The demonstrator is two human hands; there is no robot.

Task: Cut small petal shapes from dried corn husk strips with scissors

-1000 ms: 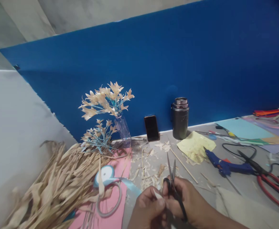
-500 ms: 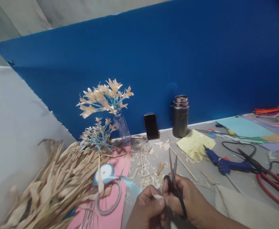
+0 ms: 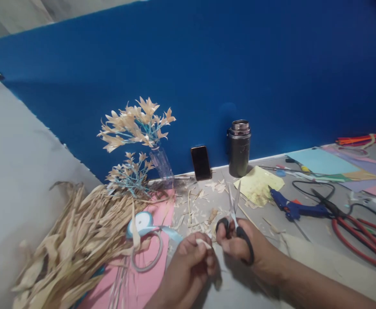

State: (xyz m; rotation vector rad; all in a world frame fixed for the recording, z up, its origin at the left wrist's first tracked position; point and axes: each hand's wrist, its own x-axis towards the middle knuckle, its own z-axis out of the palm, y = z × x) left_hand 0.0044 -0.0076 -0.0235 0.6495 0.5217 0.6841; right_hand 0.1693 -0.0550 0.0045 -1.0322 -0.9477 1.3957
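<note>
Pinched between the thumb and fingers of my left hand (image 3: 191,262) is a small pale piece of husk (image 3: 204,243); its lower part is hidden by the fingers. My right hand (image 3: 242,246) grips black-handled scissors (image 3: 234,206), blades slightly parted and pointing away from me. The two hands are apart, with the scissors to the right of the husk piece. Husk scraps (image 3: 194,219) litter the table just beyond them. To the left lies a heap of dried husks (image 3: 68,240), beside a roll of light blue ribbon (image 3: 142,223) on pink paper (image 3: 157,253).
Pale flowers (image 3: 136,124) stand in a clear vase (image 3: 162,165) near the blue panel (image 3: 207,77). A phone (image 3: 201,163) and an uncapped flask (image 3: 239,150) stand farther right. Yellow paper (image 3: 259,184), a blue glue gun (image 3: 299,210) and red-handled shears (image 3: 358,244) lie at right.
My hands have separated, the left drawing leftward with the husk piece. The scissors have shifted up and their blades look a little wider apart. The whole view has shifted slightly.
</note>
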